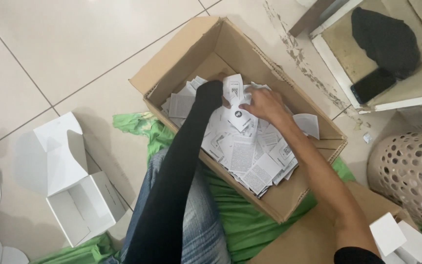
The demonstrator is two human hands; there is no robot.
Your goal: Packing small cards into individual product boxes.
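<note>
So the person was sitting on the floor with a brown cardboard box (289, 195) pulled right up against their knee, flaps folded open, which put the contents within easy reach of both arms. The box was tilted a bit onto a green cloth (250, 220) spread under it, probably there to keep things off the tiles.

Both hands were down in the pile of folded paper leaflets (250, 151). The left hand (210, 93) was covered in a long black sleeve or glove and was buried among the slips near the back of the box, so I couldn't tell whether its fingers were closed on anything. The right hand (264, 105) was bare, fingers curled and pinching a small white leaflet (238, 117) with a round black mark on it, lifted just above the rest of the heap.

The leaflets themselves were small, white, covered in tiny grey print, folded flat and lying loose at every angle, heaped toward the near side of the box.

Off to the left sat an open white carton (81, 208), empty as far as I could see, touching nothing else. A few more white cartons (401, 239) rested on another piece of cardboard by the right elbow, and a beige perforated basket (411, 171) stood just beyond that. A dark phone (372, 85) lay on a low ledge at top right.
</note>
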